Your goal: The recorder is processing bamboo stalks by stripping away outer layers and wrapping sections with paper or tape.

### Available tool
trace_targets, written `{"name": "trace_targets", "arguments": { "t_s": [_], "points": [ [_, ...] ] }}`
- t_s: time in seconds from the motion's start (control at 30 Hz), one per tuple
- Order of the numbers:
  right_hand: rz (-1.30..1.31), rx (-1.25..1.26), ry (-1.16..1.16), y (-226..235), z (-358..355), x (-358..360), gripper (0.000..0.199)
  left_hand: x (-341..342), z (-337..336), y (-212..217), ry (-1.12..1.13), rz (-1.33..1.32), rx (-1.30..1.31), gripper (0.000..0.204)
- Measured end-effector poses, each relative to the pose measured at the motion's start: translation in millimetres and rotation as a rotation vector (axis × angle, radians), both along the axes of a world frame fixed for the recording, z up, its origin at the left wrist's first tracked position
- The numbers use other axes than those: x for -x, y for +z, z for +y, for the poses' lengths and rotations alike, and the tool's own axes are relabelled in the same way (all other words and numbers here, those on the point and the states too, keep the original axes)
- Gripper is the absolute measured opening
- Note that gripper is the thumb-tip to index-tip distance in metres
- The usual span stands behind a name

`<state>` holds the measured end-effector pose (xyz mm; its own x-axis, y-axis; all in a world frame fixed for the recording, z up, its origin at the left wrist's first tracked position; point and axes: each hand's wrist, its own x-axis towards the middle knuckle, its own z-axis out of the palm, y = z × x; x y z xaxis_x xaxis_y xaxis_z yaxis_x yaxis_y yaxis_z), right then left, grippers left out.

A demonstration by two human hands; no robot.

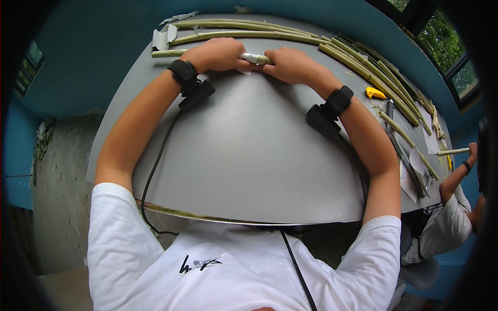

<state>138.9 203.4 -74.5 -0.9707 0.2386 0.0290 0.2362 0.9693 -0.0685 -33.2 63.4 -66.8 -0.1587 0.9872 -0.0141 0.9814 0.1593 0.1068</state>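
At the far side of the table, both my hands are on a slim green bamboo-like stalk (168, 53). A strip of white printed paper (254, 58) is wrapped round it between the hands. My left hand (220, 54) is closed over the stalk, thumb side towards the paper. Close by, my right hand (291, 64) grips the stalk at the paper's right end; its fingertips are mostly hidden. A small white paper corner hangs below the stalk between the hands.
Long green stalks (233, 36) lie along the table's far edge, with more stalks (373, 75) at the right. A yellow-handled tool (375, 93), loose papers (408, 181) and a short stalk (407, 140) lie nearby. At the far right, another person's hand (472, 153) holds a stalk. The grey table (249, 150) curves before me.
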Motion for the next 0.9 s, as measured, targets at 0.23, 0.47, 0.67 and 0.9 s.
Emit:
{"name": "trace_targets", "arguments": {
  "t_s": [0.23,0.47,0.67,0.9],
  "points": [
    [-0.008,-0.01,-0.003,1.9,-0.4,1.2,0.034,-0.7,-1.4,0.7,-0.008,0.0,-0.009,0.043],
    [-0.007,-0.015,-0.007,0.4,-0.3,0.4,0.035,0.8,1.3,-0.4,-0.002,0.012,0.006,0.04],
    [-0.006,-0.021,0.003,1.5,-0.8,0.3,0.035,3.2,2.4,-2.1,0.0,0.003,0.003,0.046],
    [-0.001,-0.006,-0.006,3.8,-1.3,0.1,0.035,-0.1,0.6,0.7,0.019,-0.016,0.017,0.038]
  ]
}}
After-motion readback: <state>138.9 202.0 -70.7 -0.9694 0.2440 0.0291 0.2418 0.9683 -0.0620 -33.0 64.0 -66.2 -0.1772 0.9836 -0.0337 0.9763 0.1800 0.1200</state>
